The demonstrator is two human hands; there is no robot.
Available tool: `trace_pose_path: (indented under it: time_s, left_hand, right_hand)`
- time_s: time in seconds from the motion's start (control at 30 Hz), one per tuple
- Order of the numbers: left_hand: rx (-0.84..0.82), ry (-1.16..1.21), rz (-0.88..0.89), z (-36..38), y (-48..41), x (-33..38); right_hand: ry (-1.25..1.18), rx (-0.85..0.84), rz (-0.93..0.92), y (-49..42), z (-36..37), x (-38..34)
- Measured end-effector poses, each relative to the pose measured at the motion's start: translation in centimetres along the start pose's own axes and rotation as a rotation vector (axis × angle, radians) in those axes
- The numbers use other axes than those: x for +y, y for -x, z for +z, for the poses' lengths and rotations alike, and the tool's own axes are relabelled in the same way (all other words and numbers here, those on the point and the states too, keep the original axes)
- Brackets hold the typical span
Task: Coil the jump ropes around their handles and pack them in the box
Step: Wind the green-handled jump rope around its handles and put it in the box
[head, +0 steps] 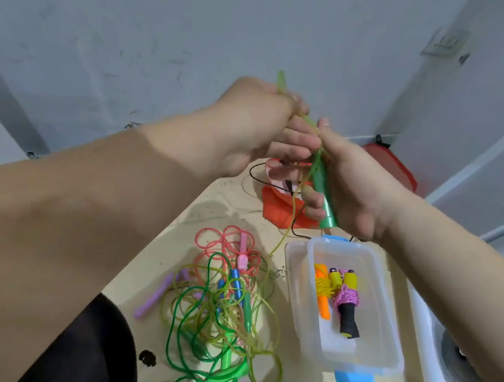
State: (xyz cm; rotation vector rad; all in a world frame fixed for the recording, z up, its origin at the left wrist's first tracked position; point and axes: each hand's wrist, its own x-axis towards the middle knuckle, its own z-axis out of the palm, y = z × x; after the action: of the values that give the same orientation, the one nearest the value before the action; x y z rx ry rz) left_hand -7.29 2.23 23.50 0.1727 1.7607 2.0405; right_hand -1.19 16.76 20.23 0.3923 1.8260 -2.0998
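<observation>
My right hand (352, 185) grips a green jump-rope handle (324, 197), held up in front of me. My left hand (262, 127) pinches the yellow-green rope (287, 228) just above that handle; a loop of it sticks up past my knuckles. The rope trails down to a tangled heap of green, yellow, pink and blue ropes (222, 303) on the beige table. To the right stands a clear plastic box (384, 348) with blue clips. Inside lie an orange-handled rope bundle (323, 294) and a pink-wrapped bundle with yellow and black handles (346, 304).
A purple handle (153, 296) lies left of the heap. A red bag (277, 210) and a thin black cable (256, 175) sit at the table's far end, with a red container (393, 165) behind. Grey walls close in ahead and to the right.
</observation>
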Motion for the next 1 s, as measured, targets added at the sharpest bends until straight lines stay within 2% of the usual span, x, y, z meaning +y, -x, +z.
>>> trace_pose_path:
  time_s: [0.1,0.2,0.23,0.3,0.4,0.47,0.6,0.73,0.83,0.9,1.0]
  left_hand:
    - [0.089,0.222,-0.002,-1.2,-0.4,0.8]
    - [0.097,0.241,-0.044,-2.3,-0.2,0.9]
    - [0.094,0.141,-0.071,-2.4,0.1,0.8]
    - [0.031,-0.246,-0.12,-2.6,0.7,-0.3]
    - [-0.264,-0.752,-0.143,-2.0,2.0,-2.2]
    - [-0.353,-0.907,-0.107,-1.1,2.4,-3.1]
    - [-0.277,-0.858,0.001,-0.3,1.2,-3.8]
    - [-0.169,-0.913,0.06,-0.5,0.6,-3.9]
    - [-0.259,-0.804,0.045,-0.1,0.7,-4.1]
    - [-0.3,-0.814,0.063,0.2,0.8,-4.3]
    - [-0.249,-0.861,0.083,0.4,0.6,-4.5]
  right_hand:
    - [0.07,0.005,-0.009,0.0,0.2,-0.1]
    - [0.119,0.069,-0.118,0.3,0.7,-0.7]
    - [0.088,0.089,-0.156,0.3,0.8,-0.8]
    - [-0.046,0.086,-0.204,0.5,1.1,-1.3]
    - [-0.209,0.018,-0.236,0.9,1.4,-2.1]
    - [-0.287,-0.019,-0.232,1.1,1.6,-2.5]
    - [-0.419,-0.016,-0.211,1.1,1.4,-2.8]
    - [-0.495,0.012,-0.187,1.2,0.8,-2.7]
    - [-0.477,-0.007,-0.152,1.3,0.9,-2.6]
    - [-0.461,-0.018,-0.138,1.3,1.0,-2.5]
    - [-0.422,-0.006,-0.137,1.3,1.2,-2.6]
